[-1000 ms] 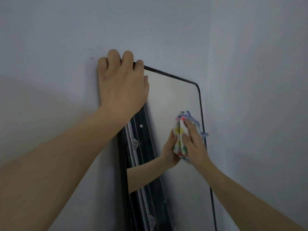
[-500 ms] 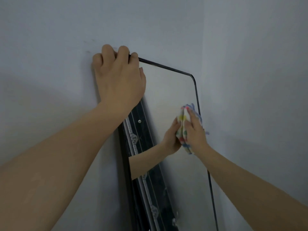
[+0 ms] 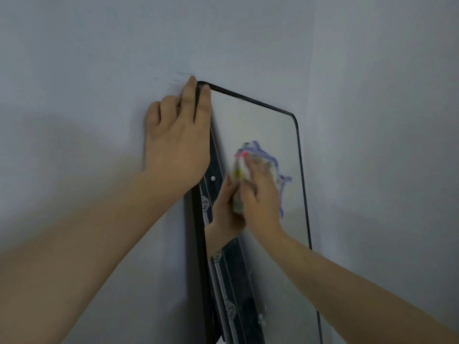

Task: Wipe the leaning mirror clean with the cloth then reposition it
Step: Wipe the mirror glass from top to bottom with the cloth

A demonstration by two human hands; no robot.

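1. Two hands are on the mirror, a tall pane in a thin black frame with rounded corners.
2. Mirror position: it leans against the pale wall with its top edge touching that wall. Its right edge stands near the side wall of the room corner.
3. The left hand clamps the top left corner of the mirror. One finger lies on the glass side of the frame. The others curl behind it, against the wall.
4. The right hand lies on the cloth at the upper middle of the glass. Its fingers are stretched out, not curled, and they press the cloth flat to the pane. Motion blur hides finer detail of the fingertips.
5. The cloth is white with coloured dots and a wavy purple edge. It sits between the right hand and the glass. Its edge shows above and to the right of the fingers.
6. Reflection: the pane shows the right hand and forearm mirrored, meeting the cloth from the left. A dark patterned strip with pale bands runs down the left part of the glass, and a small silver stud shows near its top.
7. Pale specks mark the lower glass.
8. Faint grey scuffs mark the wall just beside the gripped corner.
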